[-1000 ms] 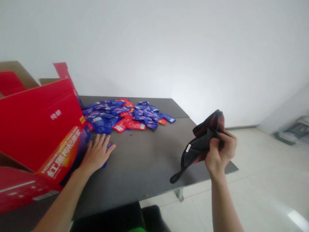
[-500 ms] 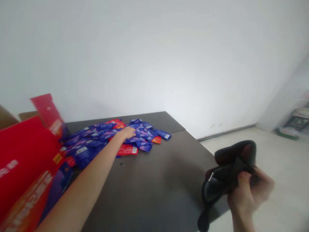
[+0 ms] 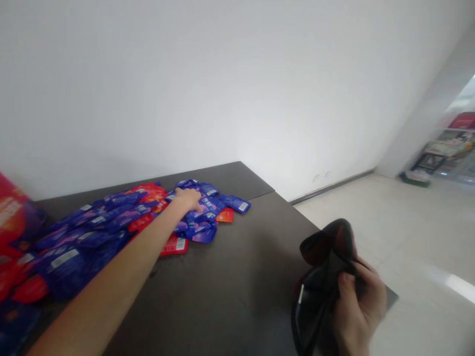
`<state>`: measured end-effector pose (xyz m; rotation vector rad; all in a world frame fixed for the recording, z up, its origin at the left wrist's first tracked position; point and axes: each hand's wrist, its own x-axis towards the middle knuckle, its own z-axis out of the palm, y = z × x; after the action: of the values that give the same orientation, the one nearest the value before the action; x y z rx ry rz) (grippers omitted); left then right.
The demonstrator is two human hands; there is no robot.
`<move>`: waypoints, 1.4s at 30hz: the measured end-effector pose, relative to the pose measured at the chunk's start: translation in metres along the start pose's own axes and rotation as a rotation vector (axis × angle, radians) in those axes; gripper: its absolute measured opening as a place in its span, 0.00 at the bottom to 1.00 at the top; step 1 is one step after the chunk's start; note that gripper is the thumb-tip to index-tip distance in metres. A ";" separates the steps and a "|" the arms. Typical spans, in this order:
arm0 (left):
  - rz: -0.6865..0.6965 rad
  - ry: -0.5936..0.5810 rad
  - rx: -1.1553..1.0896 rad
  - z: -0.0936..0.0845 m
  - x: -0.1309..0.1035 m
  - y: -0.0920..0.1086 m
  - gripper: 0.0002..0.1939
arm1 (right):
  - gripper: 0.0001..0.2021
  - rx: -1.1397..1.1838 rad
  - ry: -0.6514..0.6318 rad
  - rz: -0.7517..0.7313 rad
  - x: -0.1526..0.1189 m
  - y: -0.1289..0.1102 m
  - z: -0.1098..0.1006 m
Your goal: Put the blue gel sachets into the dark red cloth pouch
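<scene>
My left hand (image 3: 188,199) reaches onto the far right part of a heap of small blue and red sachets (image 3: 122,216). Its fingers are bent around a blue sachet (image 3: 208,203) there, partly hiding it. At the lower right, my right hand (image 3: 358,301) grips the edge of a soft black pouch (image 3: 315,291), thumb on the near side. The pouch gapes open above the table, showing a dark inside with reddish patches and a small pale strip. Blur hides finer details.
The dark table (image 3: 222,291) has its far edge near a white wall (image 3: 185,89). A red and orange printed package (image 3: 13,212) stands at the left edge. Beyond the table's right side lies the pale floor (image 3: 419,232), with shelves of goods (image 3: 445,148) farther back.
The view has swung right and closer to the heap, so the red package has mostly left the frame. My left hand stays on the sachets; my right hand still holds the pouch.
</scene>
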<state>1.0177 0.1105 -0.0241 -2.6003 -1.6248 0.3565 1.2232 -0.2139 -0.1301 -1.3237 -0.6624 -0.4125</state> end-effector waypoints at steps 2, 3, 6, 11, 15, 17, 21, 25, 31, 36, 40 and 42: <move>0.015 0.059 -0.059 -0.018 -0.012 -0.001 0.18 | 0.08 -0.005 -0.023 -0.029 0.001 0.002 0.001; 0.028 0.101 -0.101 -0.029 -0.022 -0.002 0.19 | 0.08 0.003 -0.041 -0.038 0.001 0.003 0.001; 0.051 0.268 -0.263 -0.060 -0.072 -0.007 0.27 | 0.07 0.053 -0.098 -0.043 0.002 0.006 0.004; -0.029 0.476 -0.567 -0.051 -0.214 -0.006 0.32 | 0.09 0.086 -0.188 -0.028 0.005 -0.004 0.009; -0.250 0.342 -0.584 0.028 -0.299 0.017 0.26 | 0.10 0.117 -0.328 -0.060 0.002 -0.033 0.014; -0.358 0.194 -0.463 0.071 -0.320 0.032 0.22 | 0.09 0.157 -0.440 -0.113 -0.003 -0.051 0.017; -0.447 0.256 -0.230 0.122 -0.350 0.048 0.25 | 0.07 0.209 -0.654 -0.212 -0.021 -0.084 0.025; -0.140 0.745 -0.211 0.139 -0.381 0.041 0.18 | 0.07 0.206 -0.807 -0.286 -0.032 -0.112 0.029; 0.351 0.756 -0.107 0.162 -0.375 0.030 0.15 | 0.09 0.201 -1.212 -0.583 -0.057 -0.159 0.038; 0.340 0.690 -0.193 0.167 -0.368 0.028 0.21 | 0.09 0.023 -1.631 -1.027 -0.113 -0.163 0.055; 0.360 0.703 -0.183 0.168 -0.370 0.026 0.23 | 0.10 -0.032 -1.662 -1.102 -0.136 -0.150 0.080; 0.381 0.701 -0.185 0.170 -0.370 0.024 0.23 | 0.10 -0.118 -1.635 -1.049 -0.136 -0.143 0.105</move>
<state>0.8458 -0.2430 -0.1317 -2.6835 -0.9651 -0.6572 1.0101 -0.1546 -0.1011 -1.1011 -2.7621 -0.0730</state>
